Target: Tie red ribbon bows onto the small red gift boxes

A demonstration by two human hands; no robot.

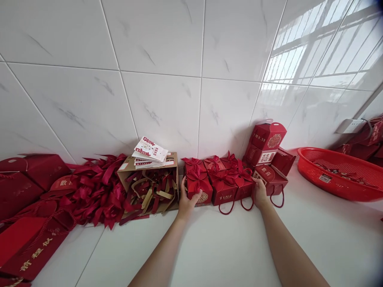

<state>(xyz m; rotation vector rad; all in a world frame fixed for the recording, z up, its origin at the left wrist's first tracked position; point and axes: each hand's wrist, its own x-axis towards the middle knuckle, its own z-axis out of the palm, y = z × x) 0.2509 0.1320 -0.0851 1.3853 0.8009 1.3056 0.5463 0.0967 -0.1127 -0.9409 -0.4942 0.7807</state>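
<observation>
A block of red gift boxes topped with ribbon bows (224, 185) stands against the tiled wall. My left hand (188, 202) holds the leftmost bowed gift box (204, 194), fingers along its left side and thumb on the front. At the other end, my right hand (259, 194) grips the rightmost bowed gift box (243, 190), its fingers partly hidden between that box and a bowless red box (271, 177). Dark red cord handles (226, 210) hang down from the fronts of several boxes.
Left of the boxes, a cardboard carton (177, 175) holds red and gold strips, with printed cards (149, 153) on top. Farther left are heaped ribbon bows (97, 191) and large red boxes (32, 235). Stacked red boxes (265, 139) and a red plastic basket (332, 191) stand right.
</observation>
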